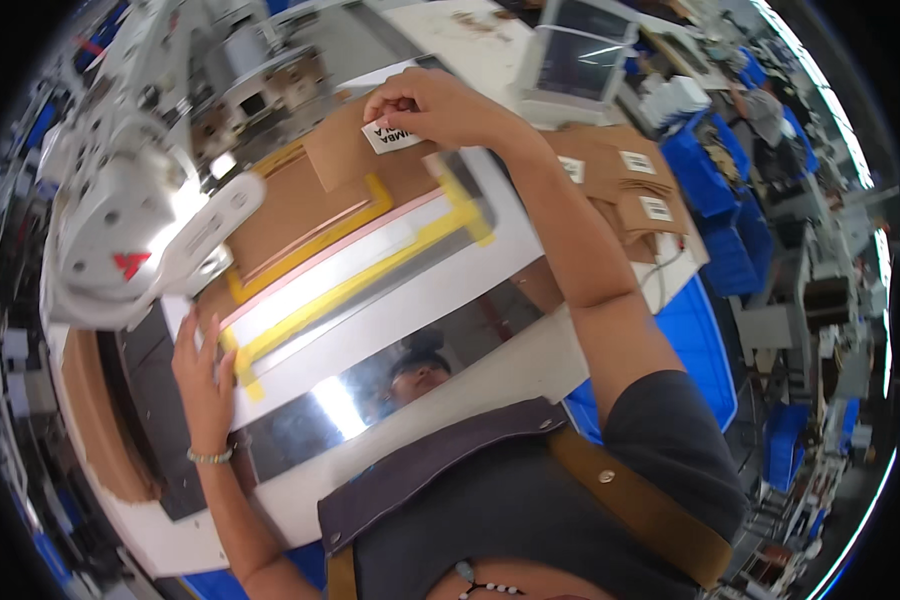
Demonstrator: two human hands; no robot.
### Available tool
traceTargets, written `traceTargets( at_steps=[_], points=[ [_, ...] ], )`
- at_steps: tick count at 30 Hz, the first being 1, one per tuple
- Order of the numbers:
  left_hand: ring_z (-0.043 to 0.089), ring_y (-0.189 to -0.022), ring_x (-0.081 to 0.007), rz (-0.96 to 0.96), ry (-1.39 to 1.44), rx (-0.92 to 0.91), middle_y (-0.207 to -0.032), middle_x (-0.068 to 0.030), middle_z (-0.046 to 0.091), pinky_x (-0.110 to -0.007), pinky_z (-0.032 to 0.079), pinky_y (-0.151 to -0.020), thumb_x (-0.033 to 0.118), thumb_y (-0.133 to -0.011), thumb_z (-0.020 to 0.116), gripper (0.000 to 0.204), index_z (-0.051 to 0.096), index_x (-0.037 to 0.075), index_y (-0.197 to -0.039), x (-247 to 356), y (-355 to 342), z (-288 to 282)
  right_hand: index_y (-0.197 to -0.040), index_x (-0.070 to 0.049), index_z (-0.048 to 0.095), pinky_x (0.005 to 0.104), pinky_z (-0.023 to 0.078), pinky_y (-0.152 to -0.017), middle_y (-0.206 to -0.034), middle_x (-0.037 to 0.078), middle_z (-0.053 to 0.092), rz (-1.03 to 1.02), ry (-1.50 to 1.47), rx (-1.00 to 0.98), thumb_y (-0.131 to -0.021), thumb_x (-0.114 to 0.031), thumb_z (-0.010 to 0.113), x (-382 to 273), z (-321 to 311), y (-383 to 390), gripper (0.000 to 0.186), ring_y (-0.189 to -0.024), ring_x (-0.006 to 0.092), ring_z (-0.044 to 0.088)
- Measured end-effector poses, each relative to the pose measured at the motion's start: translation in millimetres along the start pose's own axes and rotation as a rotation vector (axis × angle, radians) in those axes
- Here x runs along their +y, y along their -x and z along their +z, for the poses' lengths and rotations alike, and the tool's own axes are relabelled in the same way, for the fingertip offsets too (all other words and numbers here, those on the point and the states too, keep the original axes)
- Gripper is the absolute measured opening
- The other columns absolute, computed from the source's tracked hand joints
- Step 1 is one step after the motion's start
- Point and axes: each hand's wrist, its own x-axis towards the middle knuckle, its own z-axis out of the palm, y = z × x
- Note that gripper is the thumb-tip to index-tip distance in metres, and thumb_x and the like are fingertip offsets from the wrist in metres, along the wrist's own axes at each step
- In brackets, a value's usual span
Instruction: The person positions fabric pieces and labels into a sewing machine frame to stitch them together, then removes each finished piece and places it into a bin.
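Note:
My right hand (440, 108) reaches to the far side of the machine bed and pinches a small brown leather piece (345, 150) with a white label (390, 135) on it, pressing it over a larger brown panel (290, 205). This panel lies inside a yellow-taped clamp frame (370, 265) on the shiny metal plate (440, 330). At the plate's near left corner my left hand (205, 375) rests, fingers spread against the frame's edge, holding nothing.
A white sewing machine head (130, 230) hangs over the left of the bed. A stack of brown labelled pieces (625, 185) lies to the right, with blue bins (715, 190) beyond. A screen (580, 55) stands at the back. Brown panels (95, 420) sit at the left edge.

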Motion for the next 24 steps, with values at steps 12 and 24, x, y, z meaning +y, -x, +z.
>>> traceTargets(
  at_steps=[12, 24],
  points=[
    [0.043, -0.151, -0.0433, 0.030, 0.020, -0.025, -0.163, -0.0200, 0.050, -0.051, 0.032, -0.125, 0.015, -0.110, 0.053, 0.047, 0.056, 0.005, -0.155, -6.1, -43.2, 6.4, -0.099, -0.006, 0.081, 0.0438, 0.056, -0.092, -0.103, 0.011, 0.078, -0.157, 0.302, 0.047, -0.096, -0.012, 0.065, -5.1, 144.0, -59.8, 0.017, -0.106, 0.0314, 0.070],
    [0.046, -0.151, -0.0309, 0.087, 0.349, -0.149, -0.163, -0.0066, 0.053, -0.043, 0.031, -0.127, 0.024, -0.115, 0.049, 0.044, 0.056, 0.015, -0.158, -27.3, -121.2, 38.8, -0.092, -0.007, 0.080, 0.0444, 0.054, -0.096, -0.101, 0.008, 0.076, -0.189, 0.340, 0.112, -0.092, -0.010, 0.069, -11.8, 173.8, -64.8, 0.011, -0.106, 0.0301, 0.068]
  ],
)
